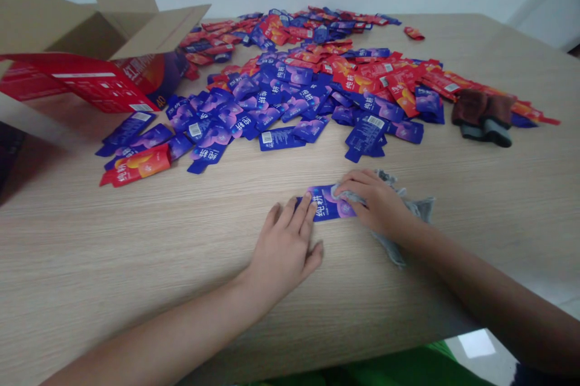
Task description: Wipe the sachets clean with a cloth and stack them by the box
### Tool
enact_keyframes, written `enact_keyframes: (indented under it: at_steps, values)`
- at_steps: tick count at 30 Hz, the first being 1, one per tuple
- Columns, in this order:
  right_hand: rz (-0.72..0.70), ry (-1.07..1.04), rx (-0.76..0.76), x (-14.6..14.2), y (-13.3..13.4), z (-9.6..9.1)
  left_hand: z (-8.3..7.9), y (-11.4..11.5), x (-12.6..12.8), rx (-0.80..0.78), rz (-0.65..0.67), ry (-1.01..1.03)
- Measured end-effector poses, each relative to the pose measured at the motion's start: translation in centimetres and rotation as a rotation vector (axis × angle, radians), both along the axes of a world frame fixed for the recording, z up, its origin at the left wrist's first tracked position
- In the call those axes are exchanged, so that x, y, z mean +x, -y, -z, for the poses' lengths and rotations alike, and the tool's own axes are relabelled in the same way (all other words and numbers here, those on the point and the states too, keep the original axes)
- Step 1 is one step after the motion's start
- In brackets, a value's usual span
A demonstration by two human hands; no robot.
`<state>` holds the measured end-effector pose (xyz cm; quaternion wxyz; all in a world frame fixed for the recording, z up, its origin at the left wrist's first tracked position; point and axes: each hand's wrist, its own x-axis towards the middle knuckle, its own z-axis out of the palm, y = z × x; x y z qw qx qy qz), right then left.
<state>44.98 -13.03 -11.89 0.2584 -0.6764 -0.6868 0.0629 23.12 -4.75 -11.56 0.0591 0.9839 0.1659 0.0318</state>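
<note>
A purple sachet (327,203) with white characters lies flat on the wooden table (136,253) in front of me. My left hand (285,247) rests flat with its fingers stretched out, the fingertips pressing the sachet's left end. My right hand (376,202) is curled over a grey cloth (414,208) and presses it onto the sachet's right end.
A large heap of purple and red sachets (317,84) covers the far half of the table. An open cardboard box (90,29) with a red carton (95,81) stands at the far left. A folded brown and grey cloth (484,115) lies at the right.
</note>
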Motion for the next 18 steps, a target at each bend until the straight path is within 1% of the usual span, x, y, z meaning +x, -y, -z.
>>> enact_keyframes:
  at_steps: [4,6,8,11,13,16,18]
  values:
    - [0.063,-0.093,-0.034,2.3,1.7,0.1,0.0,0.0,0.0,-0.004,0.001,-0.003]
    - [0.063,-0.12,-0.073,3.1,1.9,-0.4,0.0,0.0,0.0,-0.003,-0.003,0.002]
    - [0.06,-0.113,-0.092,3.3,1.7,-1.4,0.0,0.0,-0.1,-0.001,-0.006,0.006]
    - [0.052,-0.07,-0.033,2.2,0.6,-3.0,0.0,0.0,-0.1,0.005,-0.001,0.01]
    - [-0.008,-0.04,0.004,0.5,-0.2,-3.5,0.0,0.0,-0.1,0.015,0.002,0.011]
    - [-0.123,0.054,-0.032,-2.0,-1.1,-2.8,-0.1,0.0,-0.1,0.025,0.006,0.002]
    - [-0.118,0.118,-0.059,-2.9,-1.1,-1.9,-0.2,0.0,0.0,0.023,0.006,-0.01]
